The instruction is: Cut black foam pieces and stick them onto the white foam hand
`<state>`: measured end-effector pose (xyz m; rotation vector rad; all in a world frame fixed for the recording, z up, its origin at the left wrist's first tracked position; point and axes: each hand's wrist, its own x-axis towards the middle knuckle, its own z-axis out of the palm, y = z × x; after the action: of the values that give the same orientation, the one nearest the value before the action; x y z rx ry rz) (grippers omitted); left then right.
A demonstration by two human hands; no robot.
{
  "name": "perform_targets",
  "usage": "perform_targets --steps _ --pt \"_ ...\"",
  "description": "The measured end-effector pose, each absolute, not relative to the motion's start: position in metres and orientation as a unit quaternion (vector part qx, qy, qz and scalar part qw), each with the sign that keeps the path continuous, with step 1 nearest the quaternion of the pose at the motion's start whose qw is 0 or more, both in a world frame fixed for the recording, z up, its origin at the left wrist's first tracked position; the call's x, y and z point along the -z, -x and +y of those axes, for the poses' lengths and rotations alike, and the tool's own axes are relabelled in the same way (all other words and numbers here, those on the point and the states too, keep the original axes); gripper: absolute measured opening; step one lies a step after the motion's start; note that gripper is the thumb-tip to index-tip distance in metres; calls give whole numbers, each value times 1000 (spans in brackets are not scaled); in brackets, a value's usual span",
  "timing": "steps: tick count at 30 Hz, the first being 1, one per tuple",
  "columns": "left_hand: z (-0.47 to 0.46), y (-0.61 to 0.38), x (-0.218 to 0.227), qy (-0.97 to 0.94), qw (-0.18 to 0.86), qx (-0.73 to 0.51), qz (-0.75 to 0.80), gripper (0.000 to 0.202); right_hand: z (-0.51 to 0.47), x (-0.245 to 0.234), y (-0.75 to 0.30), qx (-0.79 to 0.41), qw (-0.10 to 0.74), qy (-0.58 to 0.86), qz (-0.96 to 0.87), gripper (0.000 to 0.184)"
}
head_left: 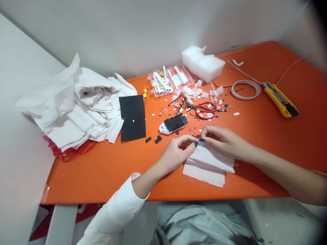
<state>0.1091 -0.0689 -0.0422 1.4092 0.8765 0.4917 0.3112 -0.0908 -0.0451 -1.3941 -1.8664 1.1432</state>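
My left hand point(176, 153) and my right hand point(224, 141) meet over the orange table point(102, 170), fingertips pinched together at the top edge of a white sheet of tissue paper point(208, 166). Both hands grip that sheet, which lies crumpled under them near the front edge. Just beyond my fingers sits a small white foam shape covered with black pieces point(173, 123). Small black scraps point(157, 139) lie to its left.
Red scissors point(205, 109) lie among white and black scraps. A black card point(133, 117), a pile of white paper point(84, 105), a marker case point(170, 80), a foam block point(203, 63), a tape roll point(245, 89) and a yellow utility knife point(279, 100) stand further back.
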Motion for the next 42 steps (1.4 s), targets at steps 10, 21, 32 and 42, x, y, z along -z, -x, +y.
perform_targets --steps 10,21,32,42 --pt "-68 -106 50 -595 637 -276 406 26 -94 42 -310 -498 259 481 -673 25" --pt "-67 -107 49 -573 661 -249 416 31 -92 38 -312 -576 285 494 -585 36" --pt "-71 -107 45 -638 617 -221 403 21 -94 37 -310 -568 305 489 -588 27" --pt "-70 -109 45 -571 663 -243 418 24 -99 34 -310 -544 279 491 -621 27"
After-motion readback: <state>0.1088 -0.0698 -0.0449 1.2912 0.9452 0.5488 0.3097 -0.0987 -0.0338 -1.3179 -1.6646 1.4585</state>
